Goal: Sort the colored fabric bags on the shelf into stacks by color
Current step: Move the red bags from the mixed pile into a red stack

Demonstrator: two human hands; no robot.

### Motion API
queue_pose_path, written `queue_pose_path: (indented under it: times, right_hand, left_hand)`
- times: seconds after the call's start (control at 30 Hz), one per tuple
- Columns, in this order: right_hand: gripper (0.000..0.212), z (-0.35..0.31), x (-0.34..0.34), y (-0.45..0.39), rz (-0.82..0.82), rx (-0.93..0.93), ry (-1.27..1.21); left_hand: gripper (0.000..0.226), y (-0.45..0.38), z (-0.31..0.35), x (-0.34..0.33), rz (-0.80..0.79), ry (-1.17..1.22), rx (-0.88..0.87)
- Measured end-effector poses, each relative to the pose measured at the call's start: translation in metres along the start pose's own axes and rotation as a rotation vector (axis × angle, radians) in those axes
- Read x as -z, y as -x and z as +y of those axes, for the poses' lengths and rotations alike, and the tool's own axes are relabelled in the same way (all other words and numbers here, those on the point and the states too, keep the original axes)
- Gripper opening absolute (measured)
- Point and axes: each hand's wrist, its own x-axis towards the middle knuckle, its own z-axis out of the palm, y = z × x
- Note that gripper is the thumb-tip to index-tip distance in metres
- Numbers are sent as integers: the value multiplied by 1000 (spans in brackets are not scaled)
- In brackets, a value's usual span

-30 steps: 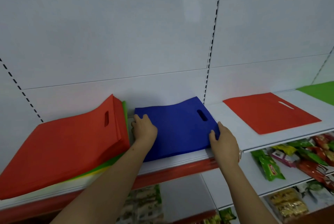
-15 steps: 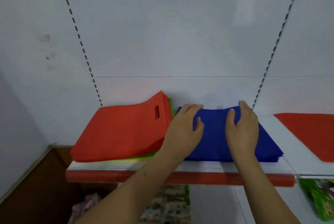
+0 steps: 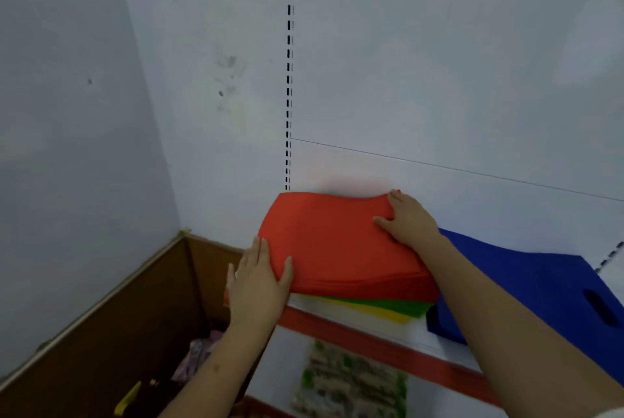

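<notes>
Red bag stack (image 3: 337,242) on shelf (image 3: 354,330) at left end, atop green bags (image 3: 398,306) & yellow bags (image 3: 388,314), left hand (image 3: 260,282) gripping its front-left corner, right hand (image 3: 410,220) gripping back-right corner, blue bags (image 3: 540,289) just beside on right.

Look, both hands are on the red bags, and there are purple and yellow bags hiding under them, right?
Almost. Both the left hand and the right hand are on the red bags, but the head view shows green bags and yellow bags peeking out underneath, not purple and yellow.
</notes>
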Motion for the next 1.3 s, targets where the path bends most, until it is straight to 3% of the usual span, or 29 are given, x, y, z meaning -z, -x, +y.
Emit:
queue_pose_path:
  times: [0.17,0.33,0.43,0.53,0.63,0.73,0.83,0.9,1.1,1.2,1.3]
  right_hand:
    - [44,-11,-4,4,150,106,278]
    - [43,-18,7,9,119,120,331]
    - [47,-13,23,10,89,126,247]
    - [49,-4,59,35,125,76,-89]
    - [30,7,95,78,183,13,-495]
    - [20,31,115,125,287,-60,-713]
    - [23,70,126,179,463,-168,-872]
    - [29,98,133,217,581,-252,-990]
    - [32,205,144,318,918,-451,-1043]
    - [30,261,145,360,1016,-495,-1006]
    - [39,322,145,394,1056,-535,-937]
  left_hand:
    - [66,3,0,-3,78,-4,-20]
    - [50,1,11,-1,91,-150,-114]
    - [63,1,15,17,127,-108,-157]
    - [57,17,32,52,174,185,-174]
    - [48,36,56,78,50,655,-227]
    - [54,49,82,86,-45,1020,-338]
    - [46,60,113,74,-234,1295,-279]
    - [34,70,138,57,-290,1312,-300]
    - [47,133,221,17,-478,1222,-382]
    - [39,168,270,1,-611,1168,-396]
    - [25,198,320,-18,-633,1123,-394]
